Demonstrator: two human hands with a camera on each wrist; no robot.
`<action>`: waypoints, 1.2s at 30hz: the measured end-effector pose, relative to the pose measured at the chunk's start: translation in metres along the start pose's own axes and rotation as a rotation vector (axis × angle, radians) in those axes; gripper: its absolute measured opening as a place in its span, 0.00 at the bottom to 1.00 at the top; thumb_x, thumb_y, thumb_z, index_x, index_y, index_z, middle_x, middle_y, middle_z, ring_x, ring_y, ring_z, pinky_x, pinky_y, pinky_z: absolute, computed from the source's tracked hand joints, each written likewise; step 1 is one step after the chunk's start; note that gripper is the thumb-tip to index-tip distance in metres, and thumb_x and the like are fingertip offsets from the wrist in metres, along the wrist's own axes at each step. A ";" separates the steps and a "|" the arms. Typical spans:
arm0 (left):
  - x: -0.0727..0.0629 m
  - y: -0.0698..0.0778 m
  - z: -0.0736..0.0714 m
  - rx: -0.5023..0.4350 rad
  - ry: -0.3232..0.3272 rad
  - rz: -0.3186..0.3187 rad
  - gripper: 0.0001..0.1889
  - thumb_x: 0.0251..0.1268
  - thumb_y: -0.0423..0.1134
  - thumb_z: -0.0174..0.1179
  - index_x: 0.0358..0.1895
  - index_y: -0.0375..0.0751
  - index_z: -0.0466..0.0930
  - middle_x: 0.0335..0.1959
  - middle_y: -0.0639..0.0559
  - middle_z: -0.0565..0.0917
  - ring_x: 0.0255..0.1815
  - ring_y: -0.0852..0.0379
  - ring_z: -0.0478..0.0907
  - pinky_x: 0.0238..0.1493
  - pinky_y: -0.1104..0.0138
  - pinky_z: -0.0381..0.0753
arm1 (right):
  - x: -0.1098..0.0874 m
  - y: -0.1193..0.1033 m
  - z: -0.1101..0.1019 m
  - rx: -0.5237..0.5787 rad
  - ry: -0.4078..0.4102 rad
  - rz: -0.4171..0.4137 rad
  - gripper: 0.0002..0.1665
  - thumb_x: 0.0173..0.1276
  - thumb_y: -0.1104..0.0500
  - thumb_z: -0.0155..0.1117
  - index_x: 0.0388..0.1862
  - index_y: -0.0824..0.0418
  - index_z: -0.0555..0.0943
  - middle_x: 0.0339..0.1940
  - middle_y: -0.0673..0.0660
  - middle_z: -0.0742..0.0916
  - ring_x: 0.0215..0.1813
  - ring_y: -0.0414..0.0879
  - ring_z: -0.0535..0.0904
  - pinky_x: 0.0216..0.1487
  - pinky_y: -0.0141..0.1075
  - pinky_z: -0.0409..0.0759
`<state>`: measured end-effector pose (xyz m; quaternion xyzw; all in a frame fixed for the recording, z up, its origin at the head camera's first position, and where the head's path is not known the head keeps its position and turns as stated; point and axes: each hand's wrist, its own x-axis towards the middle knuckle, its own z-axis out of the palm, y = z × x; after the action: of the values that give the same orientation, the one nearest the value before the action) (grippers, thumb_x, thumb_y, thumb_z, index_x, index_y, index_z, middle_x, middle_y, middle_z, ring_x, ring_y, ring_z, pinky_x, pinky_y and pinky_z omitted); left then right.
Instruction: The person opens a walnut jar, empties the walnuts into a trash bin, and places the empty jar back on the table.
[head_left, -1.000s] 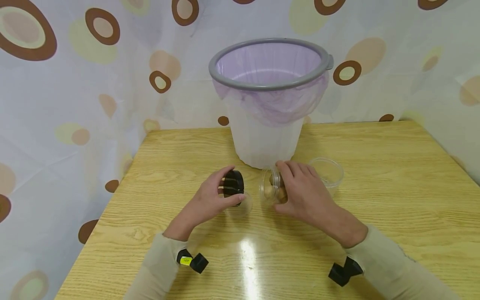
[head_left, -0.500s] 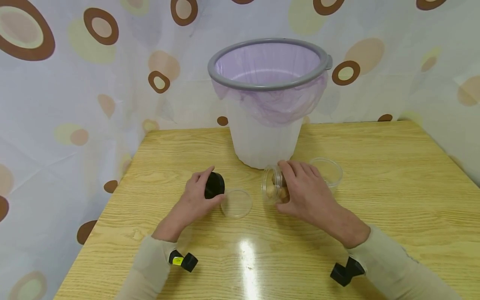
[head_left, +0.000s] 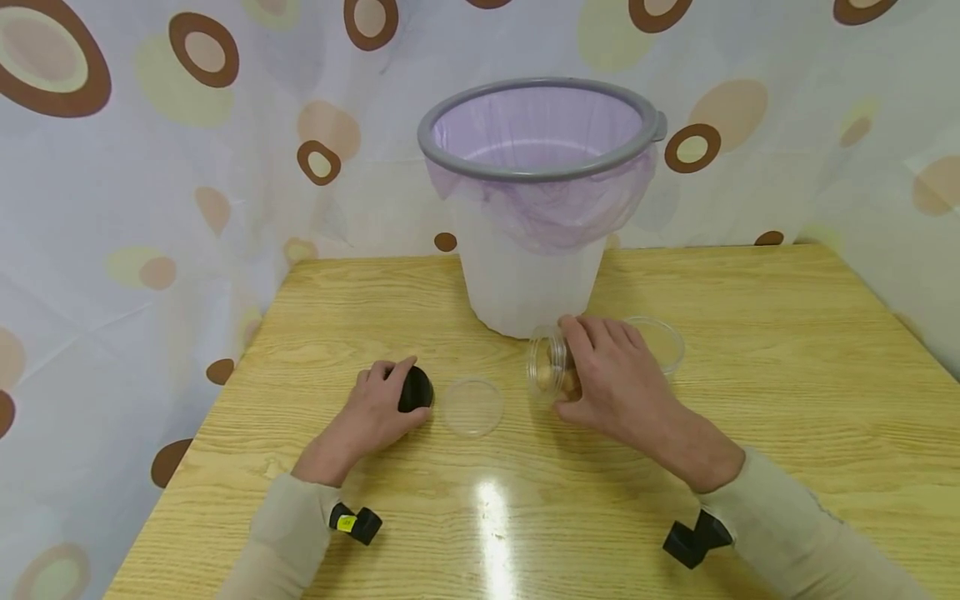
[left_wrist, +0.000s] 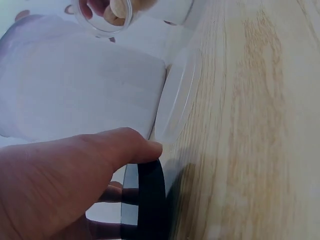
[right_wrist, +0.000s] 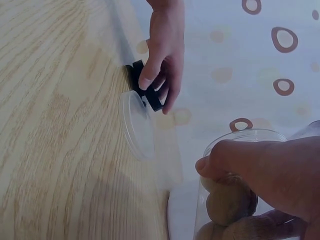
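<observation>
My left hand [head_left: 372,410] pinches a black jar lid [head_left: 417,390] between thumb and fingers, low over the tabletop. In the left wrist view the lid's dark edge stands tilted close to the wood. My right hand [head_left: 617,377] grips a clear plastic jar [head_left: 538,367], tipped on its side with its threaded mouth facing left. Several round, brownish pieces [right_wrist: 227,204] lie inside it, partly hidden by the fingers. Between the hands, a thin clear disc-shaped lid [head_left: 473,407] lies flat on the table.
Behind the jar stands a white bin [head_left: 528,287] with a grey rim and a purple liner. A clear round container [head_left: 670,343] sits beyond my right hand, partly covered by it. The wooden table [head_left: 375,308] meets a patterned curtain [head_left: 247,167] at the back.
The left hand has moved left and down with the black lid, away from the jar and clear of the clear disc. The right hand and jar stay nearly in place.
</observation>
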<state>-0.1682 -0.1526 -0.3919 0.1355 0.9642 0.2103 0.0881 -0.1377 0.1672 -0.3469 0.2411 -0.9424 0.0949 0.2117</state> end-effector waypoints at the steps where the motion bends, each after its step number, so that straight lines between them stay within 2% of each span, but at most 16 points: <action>1: 0.000 0.000 0.000 0.018 -0.001 0.006 0.40 0.66 0.50 0.63 0.77 0.42 0.57 0.69 0.30 0.64 0.67 0.31 0.64 0.64 0.41 0.69 | 0.000 0.000 -0.001 -0.005 0.005 -0.004 0.54 0.37 0.48 0.81 0.62 0.70 0.70 0.51 0.67 0.82 0.55 0.63 0.78 0.60 0.56 0.74; 9: -0.002 0.001 0.002 0.111 -0.001 0.044 0.39 0.63 0.51 0.65 0.74 0.41 0.62 0.68 0.30 0.66 0.67 0.28 0.63 0.64 0.38 0.68 | 0.003 0.003 -0.006 -0.036 0.012 -0.032 0.55 0.36 0.48 0.83 0.62 0.70 0.70 0.51 0.67 0.82 0.54 0.63 0.78 0.60 0.56 0.75; 21: -0.003 0.005 -0.002 0.086 -0.076 0.015 0.41 0.63 0.51 0.65 0.76 0.43 0.58 0.71 0.30 0.62 0.70 0.29 0.58 0.66 0.37 0.63 | 0.008 0.010 -0.017 -0.060 0.059 -0.062 0.52 0.35 0.51 0.82 0.60 0.70 0.71 0.49 0.66 0.82 0.52 0.62 0.78 0.58 0.55 0.75; 36: -0.003 0.005 -0.004 0.099 -0.097 0.005 0.44 0.62 0.53 0.67 0.77 0.44 0.56 0.72 0.31 0.61 0.70 0.31 0.60 0.66 0.39 0.66 | 0.020 0.016 -0.036 -0.071 0.052 -0.048 0.52 0.36 0.52 0.81 0.60 0.71 0.70 0.51 0.68 0.81 0.55 0.64 0.76 0.60 0.57 0.72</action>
<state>-0.1657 -0.1506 -0.3858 0.1523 0.9676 0.1559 0.1275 -0.1484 0.1826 -0.3074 0.2534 -0.9333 0.0624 0.2467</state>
